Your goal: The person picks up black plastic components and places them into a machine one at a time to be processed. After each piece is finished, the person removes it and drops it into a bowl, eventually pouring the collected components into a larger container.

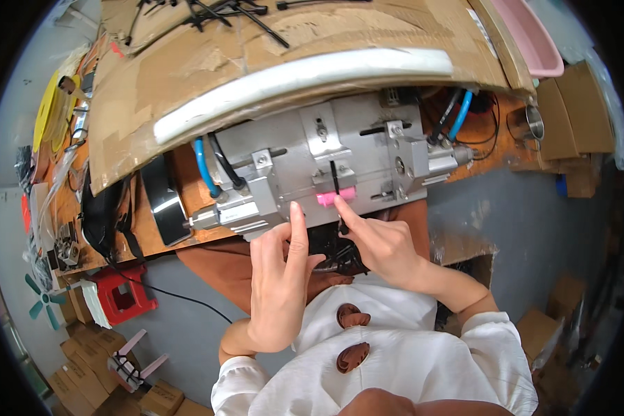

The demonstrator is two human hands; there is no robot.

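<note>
A grey metal clamping fixture (295, 142) lies along the table's near edge, with a cylinder block on each side. At its front middle sits a small pink piece (336, 197), and a thin black rod (335, 177) stands up against it. My right hand (388, 249) reaches in with its index fingertip on the pink piece; its other fingers are bent. Something small and black shows below that fingertip, and whether the hand holds it I cannot tell. My left hand (281, 284) is raised before the left block, index finger stretched, fingers apart, nothing in it.
Cardboard (277, 59) with a white foam strip (305, 87) covers the far side, and black rod-like parts (218, 14) lie on it. Blue hoses (206, 166) run into the fixture. A phone-like dark slab (165, 197) lies left; a metal cup (527, 123) stands right. Black parts (336, 253) lie below my hands.
</note>
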